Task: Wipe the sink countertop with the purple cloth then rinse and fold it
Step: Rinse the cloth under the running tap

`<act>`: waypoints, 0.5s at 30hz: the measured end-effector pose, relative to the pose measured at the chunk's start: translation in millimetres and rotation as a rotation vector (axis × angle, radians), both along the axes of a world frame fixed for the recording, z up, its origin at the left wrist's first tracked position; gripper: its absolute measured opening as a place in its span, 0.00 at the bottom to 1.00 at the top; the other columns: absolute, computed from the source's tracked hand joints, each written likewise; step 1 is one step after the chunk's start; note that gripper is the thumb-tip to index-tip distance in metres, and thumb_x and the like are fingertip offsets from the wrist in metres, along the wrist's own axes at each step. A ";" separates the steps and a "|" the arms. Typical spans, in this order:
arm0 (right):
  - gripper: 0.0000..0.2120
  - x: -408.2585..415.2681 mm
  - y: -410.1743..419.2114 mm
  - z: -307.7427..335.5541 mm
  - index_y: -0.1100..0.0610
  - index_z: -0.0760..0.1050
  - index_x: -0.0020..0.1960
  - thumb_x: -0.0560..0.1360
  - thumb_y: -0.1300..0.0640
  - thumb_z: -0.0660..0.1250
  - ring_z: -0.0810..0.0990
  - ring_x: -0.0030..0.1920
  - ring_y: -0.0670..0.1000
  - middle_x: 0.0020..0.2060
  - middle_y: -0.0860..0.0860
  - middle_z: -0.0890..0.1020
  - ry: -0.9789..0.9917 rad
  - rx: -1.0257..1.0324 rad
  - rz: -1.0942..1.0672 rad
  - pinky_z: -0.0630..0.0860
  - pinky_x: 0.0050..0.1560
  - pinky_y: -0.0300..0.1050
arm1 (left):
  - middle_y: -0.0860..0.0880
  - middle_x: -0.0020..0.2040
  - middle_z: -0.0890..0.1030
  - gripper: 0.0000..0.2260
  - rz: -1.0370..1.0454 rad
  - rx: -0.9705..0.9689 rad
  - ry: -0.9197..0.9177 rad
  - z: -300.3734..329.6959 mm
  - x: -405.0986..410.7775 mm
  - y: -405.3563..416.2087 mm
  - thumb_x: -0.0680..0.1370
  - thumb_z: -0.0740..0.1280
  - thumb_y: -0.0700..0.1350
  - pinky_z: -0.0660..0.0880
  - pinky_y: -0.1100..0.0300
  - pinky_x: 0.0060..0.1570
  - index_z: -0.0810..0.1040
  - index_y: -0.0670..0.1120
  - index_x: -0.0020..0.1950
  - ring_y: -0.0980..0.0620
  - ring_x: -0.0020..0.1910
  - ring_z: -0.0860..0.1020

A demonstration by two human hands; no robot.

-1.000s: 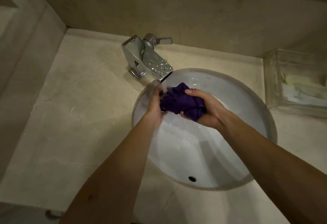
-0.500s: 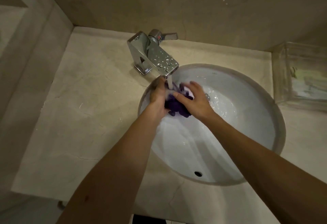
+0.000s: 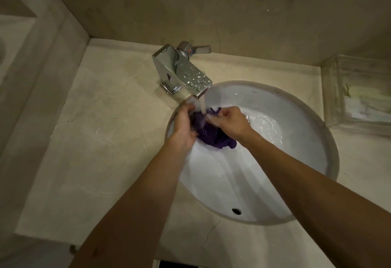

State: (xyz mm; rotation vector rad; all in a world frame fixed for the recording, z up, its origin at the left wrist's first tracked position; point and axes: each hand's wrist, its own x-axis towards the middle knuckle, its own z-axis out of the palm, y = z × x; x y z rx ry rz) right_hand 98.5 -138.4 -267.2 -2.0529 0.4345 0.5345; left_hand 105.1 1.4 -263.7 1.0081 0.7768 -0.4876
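The beige table [image 3: 91, 132] fills the left of the frame. At upper centre, water is poured from the chrome faucet [image 3: 184, 73] onto the purple cloth [image 3: 213, 134], which is bunched inside the white sink [image 3: 296, 162]. The cloth is gripped by the left hand [image 3: 184, 126] and right hand [image 3: 230, 119], fingers curled round it. At far right, a clear container [image 3: 357, 92] is seen, its contents apparently paper.

Dim light around me: beige stone walls [image 3: 243, 20] meet at the worktop's far-left corner, and a clear box [image 3: 357, 92] sits far right.
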 end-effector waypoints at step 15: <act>0.14 14.6 8.3 25.1 0.57 0.75 0.47 0.83 0.48 0.64 0.82 0.44 0.58 0.41 0.57 0.80 0.173 0.500 -0.540 0.83 0.53 0.57 | 0.40 0.53 0.80 0.26 -0.061 -0.076 0.371 -14.4 -15.4 -20.5 0.83 0.52 0.62 0.71 0.42 0.57 0.77 0.43 0.57 0.40 0.52 0.78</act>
